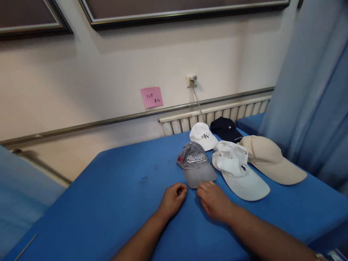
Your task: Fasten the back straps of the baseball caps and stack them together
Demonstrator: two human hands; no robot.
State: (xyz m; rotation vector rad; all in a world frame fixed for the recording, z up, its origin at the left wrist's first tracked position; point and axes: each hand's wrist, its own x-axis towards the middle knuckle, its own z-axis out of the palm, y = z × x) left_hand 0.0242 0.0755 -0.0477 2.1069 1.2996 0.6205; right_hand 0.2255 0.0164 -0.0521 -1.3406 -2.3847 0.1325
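My left hand is on the blue cover, its fingers curled in with nothing visible inside, just left of the front edge of a grey cap lettered "Always". At the right front of that cap's brim is my right hand, fingers bent and close together. Its fingertips overlap the brim edge; whether they grip it is hidden. Right of the grey cap lies a white cap with a small dark blue emblem. Behind sit a white cap marked with dark letters and a navy cap. A beige cap is farthest right.
The caps lie on a bed-like surface with a blue cover. Along the wall run a metal rail and a radiator. A pink note and a socket are above. A blue curtain hangs at right.
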